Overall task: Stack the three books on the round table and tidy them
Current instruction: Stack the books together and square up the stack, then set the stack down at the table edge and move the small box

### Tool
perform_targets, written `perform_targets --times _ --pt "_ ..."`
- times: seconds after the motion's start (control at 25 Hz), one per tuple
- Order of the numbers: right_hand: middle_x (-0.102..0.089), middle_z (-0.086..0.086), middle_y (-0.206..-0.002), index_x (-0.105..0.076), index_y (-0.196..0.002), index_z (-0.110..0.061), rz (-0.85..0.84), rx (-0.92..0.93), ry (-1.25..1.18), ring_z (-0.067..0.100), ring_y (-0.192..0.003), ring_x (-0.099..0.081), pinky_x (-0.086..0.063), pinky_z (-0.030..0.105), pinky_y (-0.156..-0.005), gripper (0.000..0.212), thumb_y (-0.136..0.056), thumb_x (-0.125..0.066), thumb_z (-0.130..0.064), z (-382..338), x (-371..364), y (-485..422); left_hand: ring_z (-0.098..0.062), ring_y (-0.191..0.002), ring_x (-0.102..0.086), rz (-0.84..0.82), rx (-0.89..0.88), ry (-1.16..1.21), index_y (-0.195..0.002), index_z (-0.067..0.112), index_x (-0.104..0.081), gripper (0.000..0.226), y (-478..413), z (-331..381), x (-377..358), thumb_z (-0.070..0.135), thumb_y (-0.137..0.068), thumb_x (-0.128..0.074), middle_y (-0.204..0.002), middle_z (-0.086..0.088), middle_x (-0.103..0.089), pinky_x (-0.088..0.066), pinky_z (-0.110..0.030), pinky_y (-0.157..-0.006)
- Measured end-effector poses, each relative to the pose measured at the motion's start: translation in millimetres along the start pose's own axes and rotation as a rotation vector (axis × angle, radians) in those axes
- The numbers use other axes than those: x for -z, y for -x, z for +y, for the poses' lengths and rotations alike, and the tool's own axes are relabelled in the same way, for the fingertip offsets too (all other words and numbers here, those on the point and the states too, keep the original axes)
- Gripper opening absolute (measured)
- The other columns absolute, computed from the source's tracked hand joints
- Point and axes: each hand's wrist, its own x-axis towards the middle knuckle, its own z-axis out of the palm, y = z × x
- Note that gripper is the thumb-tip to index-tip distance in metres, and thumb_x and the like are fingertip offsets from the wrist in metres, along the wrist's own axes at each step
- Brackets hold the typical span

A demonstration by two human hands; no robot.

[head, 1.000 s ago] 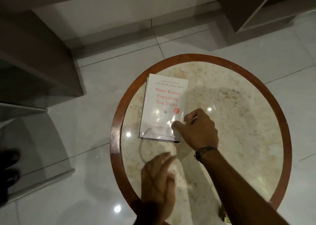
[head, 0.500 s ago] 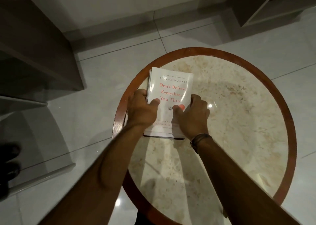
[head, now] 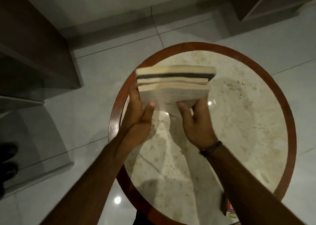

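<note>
- Now the left hand (head: 138, 115) and the right hand (head: 193, 120) clasp the three books (head: 174, 83) together from both sides, thumbs on the near cover.
- The books are already gathered in one pile, tipped up on edge above the far left part of the tabletop (head: 239, 115), page edges toward the camera.
- The edges look uneven; the top book sticks out to the right.
- I judge squaring and laying the pile flat is left.

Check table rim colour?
Reddish-brown wood rim around a beige marbled top; head view.
</note>
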Motion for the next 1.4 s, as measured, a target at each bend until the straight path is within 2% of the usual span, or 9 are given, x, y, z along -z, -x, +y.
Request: perform_targets --times 0.16,0.36,0.48,0.64,0.72,0.96,1.08,1.2,1.4 --pt "-0.056 -0.035 -0.129 -0.039 -0.145 0.009 -0.007 0.032 0.001 -0.012 -0.126 -0.057 -0.049 0.008 -0.100 0.046 -0.102 -0.056 0.009 21.5 -1.5 1.5 0.036 -0.114 -0.049 0.036 -0.019 -0.032 -0.156 -0.009 -0.029 0.058 3.7 -9.3 -6.8 0.000 -0.105 -0.055 -0.127 0.021 -0.048 -0.042 0.008 -0.088" --pt "-0.059 -0.008 -0.130 -0.036 -0.142 -0.015 -0.034 -0.083 -0.003 -0.009 -0.123 -0.059 -0.053 0.013 -0.099 0.047 -0.104 -0.055 0.005 24.9 -5.8 2.2 0.009 -0.127 -0.057 0.029 0.055 0.019 -0.161 -0.002 -0.014 0.071 2.2 -9.5 -16.3 0.005 -0.102 -0.053 -0.142 0.006 -0.052 -0.055 -0.021 -0.108" --pt "-0.055 -0.025 -0.128 -0.034 -0.138 -0.027 -0.049 -0.158 -0.017 -0.019 -0.117 -0.059 -0.055 0.009 -0.089 0.046 -0.105 -0.058 -0.007 19.7 15.9 8.6 -0.008 -0.137 -0.057 -0.113 0.075 0.077 -0.159 0.004 -0.014 0.078 -0.8 -0.9 -25.0 0.015 -0.091 -0.052 -0.151 -0.011 -0.050 -0.057 -0.039 -0.110" --pt "-0.060 -0.036 -0.121 -0.042 -0.137 -0.028 0.007 -0.329 0.029 -0.015 -0.118 -0.064 -0.060 0.011 -0.084 0.046 -0.102 -0.066 -0.012 27.1 86.1 47.2 0.029 -0.121 -0.049 -0.285 0.082 -0.157 -0.158 0.011 -0.026 0.069 12.3 6.7 -71.7 0.000 -0.098 -0.058 -0.138 0.012 -0.048 -0.042 0.009 -0.085" --pt "-0.067 -0.022 -0.118 -0.044 -0.131 -0.031 0.067 -0.484 0.016 -0.004 -0.111 -0.072 -0.062 0.013 -0.072 0.046 -0.099 -0.070 -0.012 31.8 131.4 70.6 0.008 -0.114 -0.052 -0.388 0.181 -0.284 -0.160 0.021 -0.028 0.067 20.8 17.9 -114.1 0.005 -0.102 -0.058 -0.140 0.007 -0.042 -0.038 0.012 -0.069" --pt "-0.069 0.004 -0.131 -0.058 -0.129 -0.019 0.216 -0.845 0.142 0.030 -0.116 -0.070 -0.063 0.053 -0.095 0.046 -0.090 -0.082 -0.017 58.5 217.2 96.1 -0.029 -0.128 -0.057 -0.508 0.309 -0.467 -0.149 0.023 -0.045 0.054 35.5 42.9 -219.2 0.015 -0.099 -0.063 -0.141 -0.010 -0.048 -0.060 -0.036 -0.096" --pt "-0.070 0.002 -0.124 -0.064 -0.123 -0.015 0.232 -0.875 0.156 0.031 -0.111 -0.072 -0.066 0.042 -0.084 0.043 -0.086 -0.086 -0.019 74.2 231.4 99.4 -0.028 -0.128 -0.058 -0.460 0.303 -0.530 -0.143 0.022 -0.046 0.051 47.0 40.1 -244.8 0.012 -0.098 -0.068 -0.141 -0.008 -0.040 -0.056 -0.022 -0.078" --pt "-0.074 -0.002 -0.112 -0.064 -0.104 -0.019 0.273 -0.894 0.173 0.021 -0.087 -0.075 -0.062 0.027 -0.067 0.038 -0.078 -0.091 -0.025 85.0 232.9 102.0 -0.030 -0.127 -0.057 -0.412 0.225 -0.652 -0.146 0.022 -0.046 0.055 50.3 31.1 -252.3 0.018 -0.097 -0.072 -0.141 -0.011 -0.046 -0.056 -0.034 -0.088" --pt "-0.065 -0.003 -0.113 -0.052 -0.113 -0.023 0.379 -0.905 0.398 0.023 -0.099 -0.068 -0.062 0.042 -0.089 0.065 -0.070 -0.092 -0.050 81.1 229.7 110.0 -0.030 -0.132 -0.059 -0.390 0.138 -0.616 -0.153 0.021 -0.043 0.067 60.3 18.2 -239.0 0.034 -0.095 -0.074 -0.148 -0.011 -0.053 -0.058 -0.047 -0.104"
